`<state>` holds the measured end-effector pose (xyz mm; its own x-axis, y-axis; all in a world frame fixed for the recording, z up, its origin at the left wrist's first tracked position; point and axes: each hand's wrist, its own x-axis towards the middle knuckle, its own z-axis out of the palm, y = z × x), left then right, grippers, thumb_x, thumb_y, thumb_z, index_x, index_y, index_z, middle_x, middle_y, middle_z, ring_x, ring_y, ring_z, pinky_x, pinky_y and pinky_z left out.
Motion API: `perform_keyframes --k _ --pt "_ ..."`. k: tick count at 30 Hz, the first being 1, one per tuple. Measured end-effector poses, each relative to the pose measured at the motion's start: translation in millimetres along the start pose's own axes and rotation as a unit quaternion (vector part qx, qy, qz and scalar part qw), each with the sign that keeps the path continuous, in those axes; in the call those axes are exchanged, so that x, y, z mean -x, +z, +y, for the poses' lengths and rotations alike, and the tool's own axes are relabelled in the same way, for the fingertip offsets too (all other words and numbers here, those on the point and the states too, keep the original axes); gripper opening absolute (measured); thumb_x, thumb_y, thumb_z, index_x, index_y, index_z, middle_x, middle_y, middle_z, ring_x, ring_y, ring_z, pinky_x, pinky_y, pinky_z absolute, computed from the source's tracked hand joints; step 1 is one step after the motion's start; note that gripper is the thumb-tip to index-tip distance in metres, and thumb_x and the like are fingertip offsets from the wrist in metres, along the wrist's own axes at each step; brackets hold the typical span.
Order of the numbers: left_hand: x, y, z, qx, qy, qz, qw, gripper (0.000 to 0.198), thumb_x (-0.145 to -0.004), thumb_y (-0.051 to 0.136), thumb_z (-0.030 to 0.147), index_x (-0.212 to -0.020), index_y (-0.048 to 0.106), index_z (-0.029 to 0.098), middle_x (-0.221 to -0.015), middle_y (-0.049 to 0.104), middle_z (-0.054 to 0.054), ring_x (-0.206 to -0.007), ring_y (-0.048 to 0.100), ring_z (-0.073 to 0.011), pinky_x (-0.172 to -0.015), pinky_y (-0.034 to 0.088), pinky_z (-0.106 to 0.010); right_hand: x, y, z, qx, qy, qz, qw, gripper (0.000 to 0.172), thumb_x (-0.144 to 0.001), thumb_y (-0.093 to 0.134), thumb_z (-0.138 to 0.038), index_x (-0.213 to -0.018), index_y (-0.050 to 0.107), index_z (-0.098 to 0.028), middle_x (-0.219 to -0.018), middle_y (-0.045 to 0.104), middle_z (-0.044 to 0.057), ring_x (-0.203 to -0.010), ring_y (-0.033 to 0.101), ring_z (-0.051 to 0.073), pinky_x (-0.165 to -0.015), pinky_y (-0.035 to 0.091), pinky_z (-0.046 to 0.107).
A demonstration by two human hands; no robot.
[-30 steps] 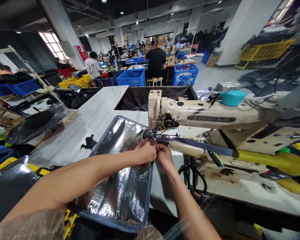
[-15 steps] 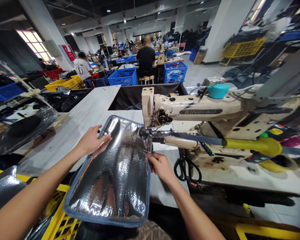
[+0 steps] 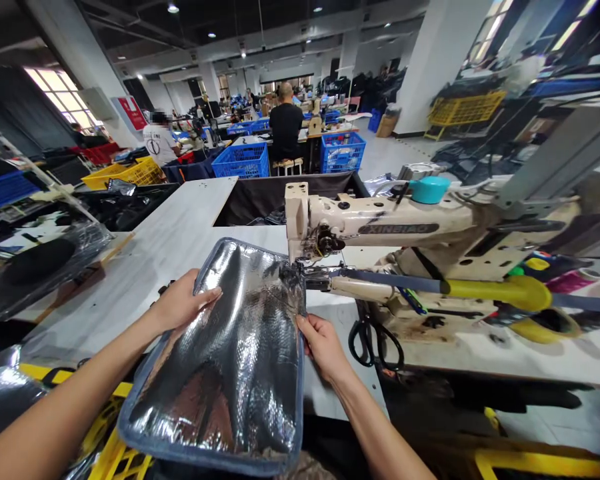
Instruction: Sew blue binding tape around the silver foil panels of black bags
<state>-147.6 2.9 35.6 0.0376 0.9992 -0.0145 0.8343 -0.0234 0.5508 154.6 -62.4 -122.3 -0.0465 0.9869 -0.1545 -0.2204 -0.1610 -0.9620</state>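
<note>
Foil pad (image 3: 220, 373) lies over the tabletop's (image 3: 130, 267) near edge, its far corner under the presser foot (image 3: 300, 270). We find the hands since parted: left hand (image 3: 185, 302) lies open on it, right hand (image 3: 323, 347) pinches its edge.

Bare-armed at the bench: the person's left arm (image 3: 65, 393) and right arm (image 3: 375, 427) reach in from the lower corners of the frame, angling toward each other. The left hand (image 3: 183, 303) lies nearly flat, palm down, fingers together and pointing right. The right hand (image 3: 323, 347), well apart from it, grips with the thumb on top and the fingers curled beneath.
</note>
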Motion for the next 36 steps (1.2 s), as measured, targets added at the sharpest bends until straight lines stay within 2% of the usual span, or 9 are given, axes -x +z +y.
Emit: perform_keyframes --k 4,8,14,23,28,31,36 --pt "0.0 6.9 -7.6 -0.010 0.018 0.011 1.000 0.044 -0.077 0.073 0.057 -0.102 0.066 0.021 -0.088 0.075 -0.006 -0.081 0.071 -0.0288 -0.070 0.051 -0.036 -7.1 -5.6 -5.0 0.032 -0.018 -0.005 0.999 0.056 -0.082 0.070 -0.071 -0.064 0.054 -0.020 -0.054 0.047 -0.004 -0.046 0.039 0.009 -0.045 0.029 0.024" --pt "-13.6 7.4 1.6 -0.052 -0.005 0.025 0.998 0.046 -0.077 0.071 0.058 -0.102 0.064 0.020 -0.098 0.075 -0.009 -0.088 0.071 -0.0314 -0.073 0.050 -0.038 -21.7 -6.5 -13.9 0.034 -0.021 0.013 0.999 0.054 -0.080 0.071 -0.068 -0.059 0.051 -0.021 -0.051 0.044 -0.005 -0.046 0.036 0.009 -0.045 0.026 0.025" --pt "-43.4 9.7 16.4 -0.069 -0.022 0.026 0.997 0.045 -0.075 0.068 0.056 -0.101 0.062 0.019 -0.094 0.075 -0.011 -0.091 0.070 -0.0329 -0.075 0.048 -0.038 -46.1 -7.8 -18.7 -0.004 -0.035 0.042 0.998 0.052 -0.077 0.074 -0.065 -0.059 0.050 -0.022 -0.052 0.043 -0.006 -0.047 0.034 0.009 -0.045 0.025 0.025" --pt "-99.4 13.8 14.6 -0.052 -0.025 0.021 0.998 0.041 -0.075 0.071 0.052 -0.097 0.065 0.018 -0.095 0.075 -0.012 -0.085 0.070 -0.0292 -0.070 0.046 -0.034 -74.1 -10.3 -24.6 -0.013 -0.035 0.054 0.998 0.046 -0.074 0.074 -0.060 -0.057 0.057 -0.021 -0.049 0.050 -0.005 -0.043 0.037 0.009 -0.043 0.028 0.025" --pt "-130.7 15.7 17.2 -0.073 -0.020 0.042 0.996 0.041 -0.073 0.074 0.053 -0.091 0.065 0.017 -0.089 0.074 -0.010 -0.080 0.069 -0.0278 -0.067 0.044 -0.032 -75.7 -12.7 -28.5 -0.015 -0.025 0.059 0.998 0.042 -0.074 0.074 -0.056 -0.060 0.057 -0.021 -0.048 0.049 -0.006 -0.040 0.035 0.008 -0.041 0.025 0.024" --pt "-143.7 16.3 20.0 -0.071 -0.022 0.035 0.997 0.037 -0.075 0.075 0.050 -0.089 0.064 0.018 -0.083 0.073 -0.008 -0.078 0.069 -0.0272 -0.065 0.043 -0.032 -69.9 -14.0 -31.4 -0.014 -0.016 0.057 0.998 0.040 -0.072 0.074 -0.054 -0.059 0.055 -0.021 -0.046 0.046 -0.007 -0.039 0.034 0.008 -0.039 0.023 0.023" --pt "-151.6 15.7 20.1 -0.102 -0.017 0.038 0.994 0.038 -0.076 0.074 0.053 -0.089 0.064 0.019 -0.086 0.074 -0.009 -0.078 0.069 -0.0278 -0.065 0.043 -0.033 -51.0 -22.6 -39.2 0.031 0.025 0.013 0.999 0.040 -0.074 0.075 -0.056 -0.067 0.059 -0.020 -0.053 0.056 -0.003 -0.041 0.045 0.010 -0.037 0.026 0.021"
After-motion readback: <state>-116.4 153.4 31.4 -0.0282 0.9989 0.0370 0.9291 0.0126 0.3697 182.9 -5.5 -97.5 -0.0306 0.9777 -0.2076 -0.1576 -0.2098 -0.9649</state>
